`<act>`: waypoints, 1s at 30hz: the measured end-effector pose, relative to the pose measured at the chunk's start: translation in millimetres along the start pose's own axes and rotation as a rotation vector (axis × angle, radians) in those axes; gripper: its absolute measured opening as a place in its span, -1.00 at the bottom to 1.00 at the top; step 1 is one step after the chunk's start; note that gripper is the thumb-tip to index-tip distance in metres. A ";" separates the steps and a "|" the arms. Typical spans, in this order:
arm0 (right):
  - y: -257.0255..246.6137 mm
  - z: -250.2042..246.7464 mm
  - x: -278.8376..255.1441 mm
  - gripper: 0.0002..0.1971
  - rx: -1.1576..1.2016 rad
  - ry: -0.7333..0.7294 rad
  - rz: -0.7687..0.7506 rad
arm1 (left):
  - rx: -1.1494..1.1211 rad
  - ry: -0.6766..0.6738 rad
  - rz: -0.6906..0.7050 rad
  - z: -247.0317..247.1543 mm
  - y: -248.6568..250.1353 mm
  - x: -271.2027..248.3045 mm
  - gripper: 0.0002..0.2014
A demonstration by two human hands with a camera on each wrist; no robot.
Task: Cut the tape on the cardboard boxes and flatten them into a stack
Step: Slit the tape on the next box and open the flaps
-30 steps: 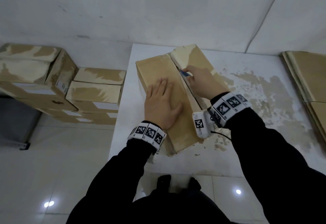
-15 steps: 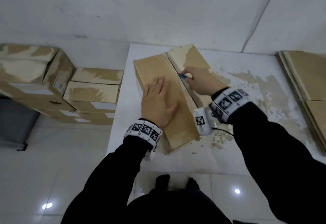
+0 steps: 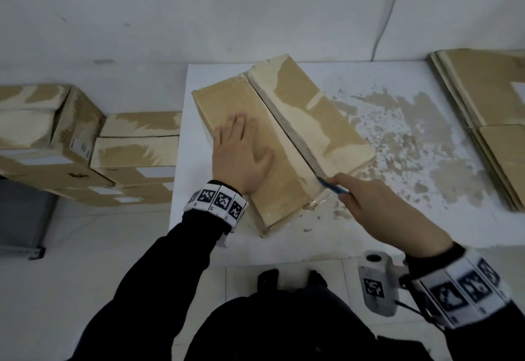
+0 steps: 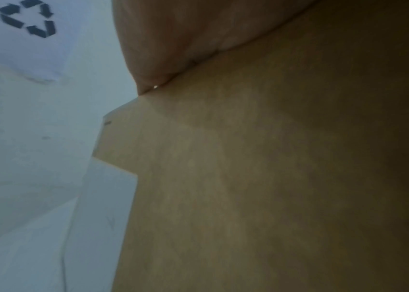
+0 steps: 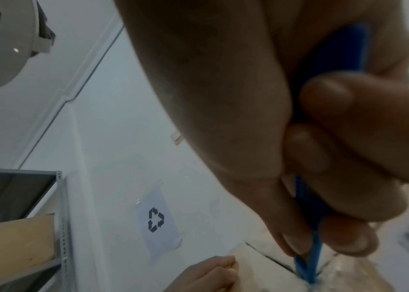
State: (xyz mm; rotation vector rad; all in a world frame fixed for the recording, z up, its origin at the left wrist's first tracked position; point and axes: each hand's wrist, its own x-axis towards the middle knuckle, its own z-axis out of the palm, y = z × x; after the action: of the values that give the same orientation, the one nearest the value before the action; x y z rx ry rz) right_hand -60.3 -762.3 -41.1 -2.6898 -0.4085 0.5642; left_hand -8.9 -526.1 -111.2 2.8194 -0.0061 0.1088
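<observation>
Since the earlier frame, right hand (image 3: 377,204) is gripping the blue cutter (image 3: 332,187) at the seam's near end. Box (image 3: 321,122) is lying diagonally near the table's (image 3: 426,218) left edge; flat left hand (image 3: 241,156) is pressing it.

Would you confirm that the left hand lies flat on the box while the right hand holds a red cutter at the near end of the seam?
Almost: the cutter is blue, not red, as the head view and the right wrist view show. The rest stands: the left hand lies flat on the box, and the right hand holds the cutter at the seam's near end.
</observation>
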 end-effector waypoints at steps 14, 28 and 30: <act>23.9 30.3 -23.2 -0.66 0.301 0.193 0.002 | -0.074 -0.098 0.847 -3.2 24.9 19.5 -0.70; 37.5 16.8 -54.6 -0.60 0.400 0.237 -0.049 | -0.033 0.000 0.826 -6.0 36.5 16.2 -0.69; 36.7 11.6 -50.1 -0.61 0.456 0.249 -0.052 | -0.042 0.006 0.830 -5.5 36.0 16.5 -0.68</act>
State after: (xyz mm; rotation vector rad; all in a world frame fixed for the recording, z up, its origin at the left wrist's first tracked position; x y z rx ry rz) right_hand -101.8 -809.2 -49.3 -2.2642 -0.2439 0.2609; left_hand 6.6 -558.4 -93.4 2.5797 -1.1489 0.2929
